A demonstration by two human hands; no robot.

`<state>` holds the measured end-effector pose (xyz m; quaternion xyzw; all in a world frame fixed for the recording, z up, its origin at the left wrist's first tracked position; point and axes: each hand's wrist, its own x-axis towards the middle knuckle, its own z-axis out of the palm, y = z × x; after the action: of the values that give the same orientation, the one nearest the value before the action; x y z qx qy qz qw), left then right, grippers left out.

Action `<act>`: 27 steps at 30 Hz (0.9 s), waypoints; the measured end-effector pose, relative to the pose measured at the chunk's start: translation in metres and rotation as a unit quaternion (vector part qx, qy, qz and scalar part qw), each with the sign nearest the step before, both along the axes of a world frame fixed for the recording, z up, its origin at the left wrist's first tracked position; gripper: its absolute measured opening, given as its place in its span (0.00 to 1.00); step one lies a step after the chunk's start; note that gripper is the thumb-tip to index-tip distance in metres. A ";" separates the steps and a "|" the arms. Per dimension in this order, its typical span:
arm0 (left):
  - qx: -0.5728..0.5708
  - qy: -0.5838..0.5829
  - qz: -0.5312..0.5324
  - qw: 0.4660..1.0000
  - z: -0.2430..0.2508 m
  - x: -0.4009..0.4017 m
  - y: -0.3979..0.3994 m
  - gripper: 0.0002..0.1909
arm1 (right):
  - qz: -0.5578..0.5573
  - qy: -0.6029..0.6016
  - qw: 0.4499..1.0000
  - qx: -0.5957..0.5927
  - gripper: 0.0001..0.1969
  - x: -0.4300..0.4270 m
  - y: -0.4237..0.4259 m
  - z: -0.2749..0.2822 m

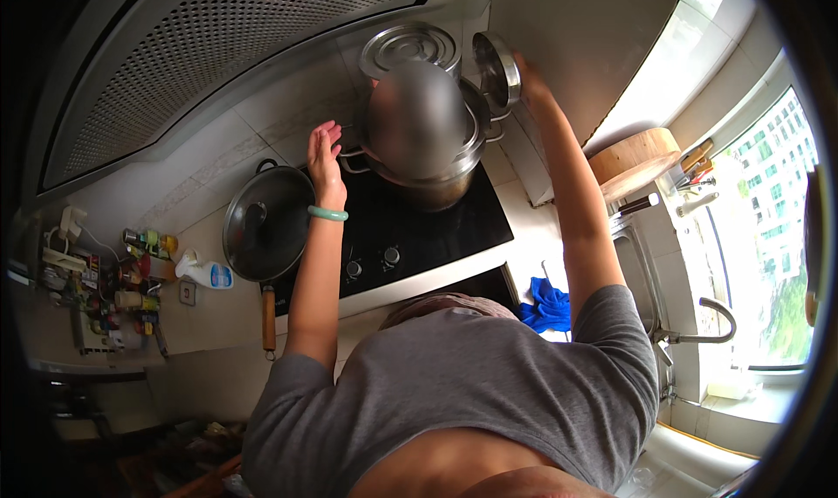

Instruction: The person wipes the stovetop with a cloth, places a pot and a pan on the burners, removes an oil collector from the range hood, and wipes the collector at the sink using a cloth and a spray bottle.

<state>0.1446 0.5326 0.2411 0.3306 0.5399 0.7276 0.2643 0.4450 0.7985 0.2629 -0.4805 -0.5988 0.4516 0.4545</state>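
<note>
A round stainless-steel lid [488, 62] is tipped on its edge in my right hand [533, 82], near the pot's right side. The hand's fingers are partly hidden behind it. On the black cooktop [445, 229] stands a stainless-steel steamer pot [435, 193] with loop handles on both sides. A blurred patch covers most of its top, so its contents cannot be made out. My left hand [326, 170] is raised close to the pot's left handles, palm facing the pot, holding nothing. A pale green bangle [327, 213] circles that wrist.
Behind the pot is another ringed metal lid [411, 45]. A covered wok [262, 236] sits left, its wooden handle [268, 318] pointing towards me. Further left are a spray bottle [208, 272] and several jars. A range hood [242, 46] overhangs; a blue cloth [546, 305] lies right.
</note>
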 end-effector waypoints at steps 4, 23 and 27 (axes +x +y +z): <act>-0.011 -0.003 0.017 1.000 0.001 -0.003 -0.012 0.17 | 0.001 -0.218 0.973 0.077 0.36 0.004 -0.008 0.034; 0.001 -0.032 -0.006 0.999 -0.010 0.011 -0.011 0.14 | -0.025 -0.322 0.914 0.244 0.35 -0.022 -0.028 -0.005; 0.004 -0.023 -0.005 1.000 -0.011 0.009 -0.017 0.13 | -0.007 -0.320 0.928 0.191 0.34 -0.022 -0.034 -0.006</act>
<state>0.1534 0.5158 0.2297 0.3177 0.5290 0.7357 0.2792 0.4232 0.7648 0.2572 -0.5080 -0.7840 0.1475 0.3248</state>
